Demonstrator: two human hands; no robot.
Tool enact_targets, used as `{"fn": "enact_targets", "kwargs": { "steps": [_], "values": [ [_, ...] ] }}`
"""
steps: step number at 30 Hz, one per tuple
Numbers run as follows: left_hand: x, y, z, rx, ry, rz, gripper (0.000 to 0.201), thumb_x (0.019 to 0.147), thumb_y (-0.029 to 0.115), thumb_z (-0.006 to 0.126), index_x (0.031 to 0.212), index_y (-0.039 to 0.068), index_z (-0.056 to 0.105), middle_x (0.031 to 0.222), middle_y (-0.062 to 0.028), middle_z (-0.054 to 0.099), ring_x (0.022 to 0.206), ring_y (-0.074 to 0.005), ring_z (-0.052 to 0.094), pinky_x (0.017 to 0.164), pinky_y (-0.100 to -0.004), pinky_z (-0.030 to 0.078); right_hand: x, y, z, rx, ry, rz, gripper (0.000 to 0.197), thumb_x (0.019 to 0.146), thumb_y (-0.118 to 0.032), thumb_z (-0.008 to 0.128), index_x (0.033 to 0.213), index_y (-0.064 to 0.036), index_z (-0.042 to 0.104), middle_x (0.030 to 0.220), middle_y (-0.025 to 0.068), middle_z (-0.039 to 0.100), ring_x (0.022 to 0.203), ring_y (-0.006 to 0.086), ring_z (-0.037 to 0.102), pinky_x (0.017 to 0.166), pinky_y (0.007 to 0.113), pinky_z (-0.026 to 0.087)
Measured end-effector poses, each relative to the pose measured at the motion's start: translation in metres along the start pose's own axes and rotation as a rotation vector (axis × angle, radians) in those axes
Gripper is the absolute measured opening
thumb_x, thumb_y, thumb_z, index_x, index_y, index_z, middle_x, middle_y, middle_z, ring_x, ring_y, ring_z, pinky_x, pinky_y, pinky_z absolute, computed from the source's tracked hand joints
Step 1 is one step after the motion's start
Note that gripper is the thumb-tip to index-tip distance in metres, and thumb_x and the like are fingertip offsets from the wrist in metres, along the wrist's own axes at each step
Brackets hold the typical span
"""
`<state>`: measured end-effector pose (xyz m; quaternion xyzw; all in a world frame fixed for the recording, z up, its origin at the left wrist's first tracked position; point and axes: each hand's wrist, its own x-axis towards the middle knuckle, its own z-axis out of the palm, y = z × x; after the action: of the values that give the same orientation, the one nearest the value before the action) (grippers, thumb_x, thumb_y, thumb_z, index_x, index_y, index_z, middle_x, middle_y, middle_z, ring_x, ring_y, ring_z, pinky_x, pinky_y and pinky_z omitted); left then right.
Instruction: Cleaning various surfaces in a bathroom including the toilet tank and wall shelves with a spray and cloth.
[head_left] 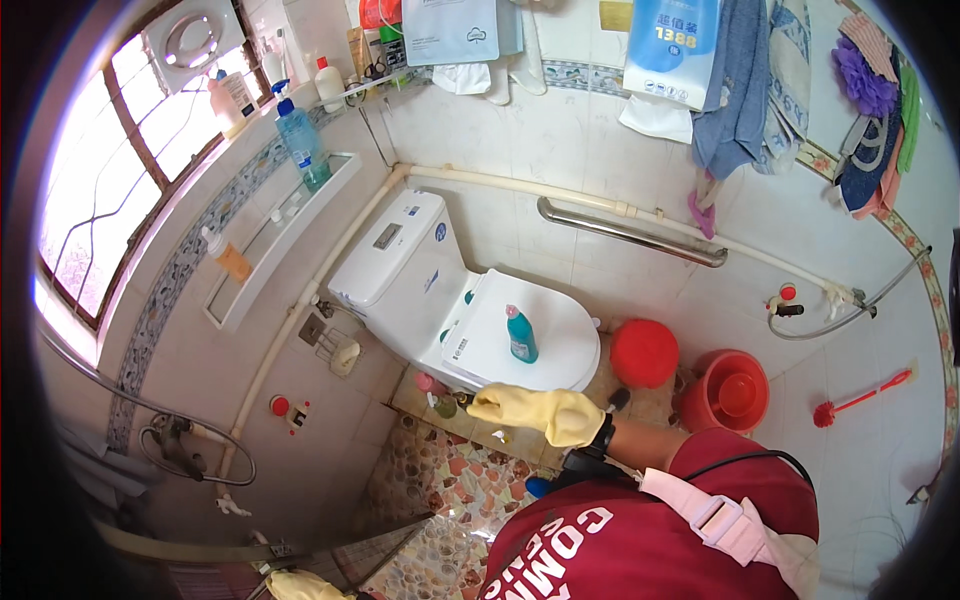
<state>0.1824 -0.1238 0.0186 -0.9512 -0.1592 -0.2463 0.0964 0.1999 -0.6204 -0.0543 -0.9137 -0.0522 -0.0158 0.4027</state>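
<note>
My right hand (540, 412), in a yellow rubber glove, reaches leftward in front of the toilet's near edge. Its fingers look curled together, and whatever they may hold is hidden. Just beyond the fingertips, small bottles (440, 402), one pink-topped and one dark-topped, stand on the floor beside the toilet base. A teal bottle with a pink cap (521, 336) rests on the closed white toilet lid (565, 345). At the lower edge shows part of my left hand (303, 586), also yellow-gloved, close to the edge of a door or panel (215, 545); its fingers are cut off from view.
Right of the toilet are a red round stool (644, 353) and a red bucket (722, 392). A steel grab bar (630, 233) crosses the back wall. A red brush (862, 398) hangs at right. Toiletries stand on a white wall shelf (285, 235) at left. Pebble-patterned flooring (440, 490) lies below.
</note>
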Motion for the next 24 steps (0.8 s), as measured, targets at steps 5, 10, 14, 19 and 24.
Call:
{"fn": "enact_targets", "kwargs": {
  "steps": [5, 10, 14, 19, 24],
  "values": [
    [0.001, 0.046, -0.021, -0.215, -0.225, 0.059, 0.044, 0.096, 0.036, 0.063, 0.112, -0.004, 0.069, 0.106, -0.0255, 0.069, 0.104, -0.0465, 0.063, 0.095, -0.0636, 0.047, 0.049, 0.055, -0.046, 0.504, 0.070, 0.222, 0.049, 0.105, -0.040, 0.058, 0.115, 0.0079, 0.064, 0.108, 0.0193, 0.071, 0.099, 0.0240, 0.070, 0.087, 0.034, 0.058],
    [0.002, 0.079, -0.024, -0.319, -0.508, 0.088, 0.045, 0.096, 0.037, 0.063, 0.114, -0.004, 0.069, 0.108, -0.0255, 0.069, 0.106, -0.0463, 0.063, 0.096, -0.0626, 0.047, 0.069, 0.024, -0.132, 0.905, 0.196, 0.347, 0.045, 0.102, -0.033, 0.065, 0.126, 0.0038, 0.055, 0.120, 0.0185, 0.065, 0.104, 0.0281, 0.071, 0.090, 0.037, 0.060],
    [0.012, 0.102, -0.023, -0.342, -0.677, 0.121, 0.045, 0.096, 0.037, 0.063, 0.115, -0.004, 0.069, 0.109, -0.0256, 0.069, 0.107, -0.0462, 0.063, 0.096, -0.0618, 0.048, 0.087, 0.037, -0.180, 0.905, 0.290, 0.393, 0.042, 0.104, -0.027, 0.063, 0.131, 0.0040, 0.051, 0.128, 0.0200, 0.065, 0.112, 0.0296, 0.070, 0.094, 0.038, 0.060],
    [0.031, 0.108, -0.001, -0.355, -0.828, 0.132, 0.046, 0.096, 0.038, 0.062, 0.116, -0.003, 0.069, 0.111, -0.0256, 0.069, 0.109, -0.0460, 0.064, 0.097, -0.0607, 0.048, 0.131, 0.042, -0.214, 1.002, 0.454, 0.367, 0.038, 0.102, -0.027, 0.066, 0.125, 0.0009, 0.055, 0.124, 0.0175, 0.066, 0.110, 0.0290, 0.070, 0.095, 0.040, 0.059],
    [0.057, 0.120, 0.018, -0.384, -0.930, 0.184, 0.047, 0.097, 0.039, 0.062, 0.117, -0.003, 0.070, 0.112, -0.0257, 0.070, 0.111, -0.0458, 0.064, 0.098, -0.0597, 0.048, 0.196, 0.050, -0.275, 0.975, 0.561, 0.057, 0.045, 0.103, -0.029, 0.065, 0.134, 0.0009, 0.051, 0.127, 0.0171, 0.063, 0.119, 0.0281, 0.065, 0.104, 0.041, 0.054]
  ]
}}
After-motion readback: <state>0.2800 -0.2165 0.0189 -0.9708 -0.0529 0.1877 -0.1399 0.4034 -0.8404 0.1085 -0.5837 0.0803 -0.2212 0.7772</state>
